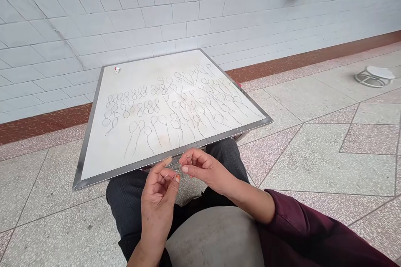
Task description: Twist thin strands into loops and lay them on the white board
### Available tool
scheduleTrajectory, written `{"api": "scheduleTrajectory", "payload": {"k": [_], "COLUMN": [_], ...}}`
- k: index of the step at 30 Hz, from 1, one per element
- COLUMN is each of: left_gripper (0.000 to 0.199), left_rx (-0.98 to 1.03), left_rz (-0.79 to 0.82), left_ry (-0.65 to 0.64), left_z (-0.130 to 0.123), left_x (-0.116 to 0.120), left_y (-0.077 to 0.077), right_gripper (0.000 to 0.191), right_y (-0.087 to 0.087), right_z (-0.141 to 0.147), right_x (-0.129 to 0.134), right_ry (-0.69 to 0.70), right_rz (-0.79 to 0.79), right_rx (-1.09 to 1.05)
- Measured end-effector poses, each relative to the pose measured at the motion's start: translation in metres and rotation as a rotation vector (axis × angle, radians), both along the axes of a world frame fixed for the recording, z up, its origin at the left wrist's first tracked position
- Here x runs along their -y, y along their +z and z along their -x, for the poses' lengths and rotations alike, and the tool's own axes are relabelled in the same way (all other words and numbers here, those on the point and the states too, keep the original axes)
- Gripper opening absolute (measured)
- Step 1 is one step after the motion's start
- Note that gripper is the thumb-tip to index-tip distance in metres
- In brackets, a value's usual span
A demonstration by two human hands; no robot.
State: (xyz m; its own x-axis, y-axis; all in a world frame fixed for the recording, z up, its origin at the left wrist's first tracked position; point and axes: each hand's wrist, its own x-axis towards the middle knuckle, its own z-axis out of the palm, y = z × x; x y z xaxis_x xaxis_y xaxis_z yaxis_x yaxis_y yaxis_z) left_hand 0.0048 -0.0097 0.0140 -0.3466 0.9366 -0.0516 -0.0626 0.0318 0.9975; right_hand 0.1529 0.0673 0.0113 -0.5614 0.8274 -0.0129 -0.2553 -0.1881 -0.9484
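**Thin wire pinched in both hands**

Left hand (159,196) and right hand (208,171), fingertips closed, pinch one thin wire (179,168) just short of the table (134,165). Seemingly loop-bending; the next bend likely calls for a steady pinch. Beyond lie looped wires (175,118).

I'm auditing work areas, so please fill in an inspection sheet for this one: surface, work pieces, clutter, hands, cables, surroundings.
Surface: white tabletop with a grey edge; a few faint stains.
Work pieces: many thin looped wires spread in rough rows; one wire is in the hands.
Clutter: small red-and-white item near the far left corner; too small to identify.
Hands: left hand and right hand pinch the wire off the near edge; tan wrap on a left finger.
Cables: nothing seen for certain.
Surroundings: tiled wall behind, patterned floor, white stool far right.
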Motion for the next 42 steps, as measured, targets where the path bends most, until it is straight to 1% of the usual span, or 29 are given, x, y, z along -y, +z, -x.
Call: {"api": "scheduleTrajectory", "payload": {"k": [4,8,10,16,19,24,27,35,39,42], "left_gripper": [0.041,0.042,0.042,0.039,0.039,0.05,0.05,0.044,0.041,0.041], "left_rx": [0.003,0.043,0.069,0.248,0.292,0.204,0.177,0.158,0.164,0.154], "left_rz": [-0.001,0.003,0.01,0.046,0.053,0.083,0.082,0.069,0.049,0.059], "left_ry": [-0.037,-0.086,-0.089,-0.09,-0.1,-0.11,-0.089,-0.04,0.029,0.029], "left_z": [-0.002,-0.002,-0.001,0.001,0.002,0.0,-0.002,0.0,0.001,0.003], "left_x": [0.0,0.0,0.0,-0.004,-0.005,-0.006,-0.007,-0.007,-0.006,-0.006], "left_y": [0.002,0.003,0.004,0.004,0.003,0.0,-0.002,-0.006,-0.009,-0.009], "right_gripper": [0.028,0.03,0.028,0.027,0.03,0.032,0.032,0.029,0.023,0.015], "right_y": [0.0,0.0,0.0,0.002,0.002,0.001,0.0,-0.004,-0.007,-0.008], "right_z": [0.0,-0.001,-0.002,-0.005,-0.004,-0.002,0.0,0.001,0.0,0.0], "right_x": [-0.003,-0.005,-0.006,-0.008,-0.008,-0.007,-0.007,-0.007,-0.005,-0.004], "right_ry": [0.004,0.004,0.003,0.021,0.017,0.005,0.006,0.022,0.032,0.009], "right_rz": [-0.009,-0.005,-0.015,0.0,0.034,0.075,0.065,-0.023,-0.047,-0.133], "right_rx": [0.023,0.034,0.048,0.083,0.098,0.095,0.084,0.098,0.167,0.236]}}
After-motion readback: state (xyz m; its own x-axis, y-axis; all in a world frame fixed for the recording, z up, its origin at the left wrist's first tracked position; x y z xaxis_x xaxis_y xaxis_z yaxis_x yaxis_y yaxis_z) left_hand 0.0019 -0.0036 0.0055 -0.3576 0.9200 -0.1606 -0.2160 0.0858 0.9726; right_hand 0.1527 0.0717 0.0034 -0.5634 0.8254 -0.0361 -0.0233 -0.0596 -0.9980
